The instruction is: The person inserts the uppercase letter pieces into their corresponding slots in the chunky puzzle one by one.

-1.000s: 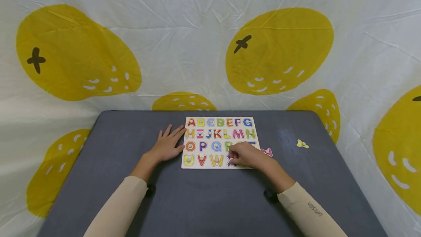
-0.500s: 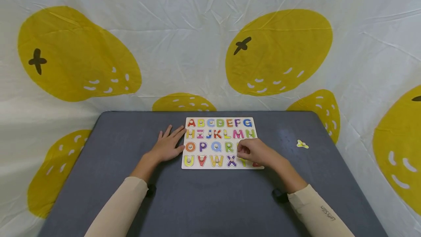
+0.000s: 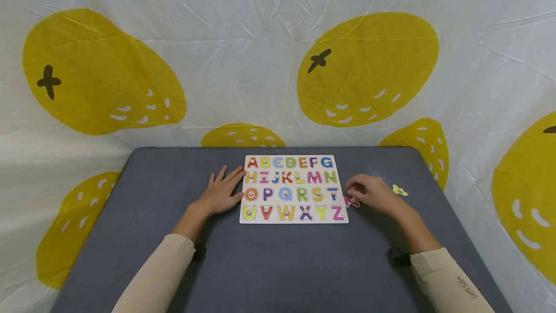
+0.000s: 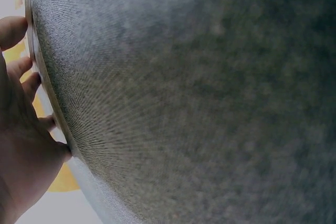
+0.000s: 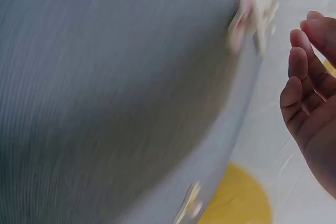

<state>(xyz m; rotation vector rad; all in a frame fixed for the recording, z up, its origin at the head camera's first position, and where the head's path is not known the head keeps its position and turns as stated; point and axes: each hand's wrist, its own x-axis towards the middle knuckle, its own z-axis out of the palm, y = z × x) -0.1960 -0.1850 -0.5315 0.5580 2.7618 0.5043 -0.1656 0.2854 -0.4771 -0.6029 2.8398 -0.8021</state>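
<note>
An alphabet puzzle board (image 3: 278, 169) lies flat on the grey table, its rows of coloured letters mostly fitted with small knobs. My left hand (image 3: 222, 194) is spread at its left edge, fingertips and thumb touching the rim, as the left wrist view also shows. Just off the right edge, my right hand (image 3: 374, 192) is half-curled over a loose pink letter (image 3: 352, 202), a Z by its shape, partly hidden by the fingers. In the right wrist view, nothing sits between the thumb and fingers (image 5: 298, 62). The purple X (image 3: 306, 213) sits in the bottom row.
A loose yellow letter piece (image 3: 399, 190), shaped like a Y, lies farther right on the table (image 3: 278, 264). The Y spot (image 3: 320, 213) and Z spot (image 3: 338, 213) on the board show printed letters without knobs. A lemon-patterned cloth (image 3: 243, 81) hangs behind the table.
My right hand has let go of the purple X in the bottom row and moved right, off the board to the loose pink letter. The left hand has stayed put.
</note>
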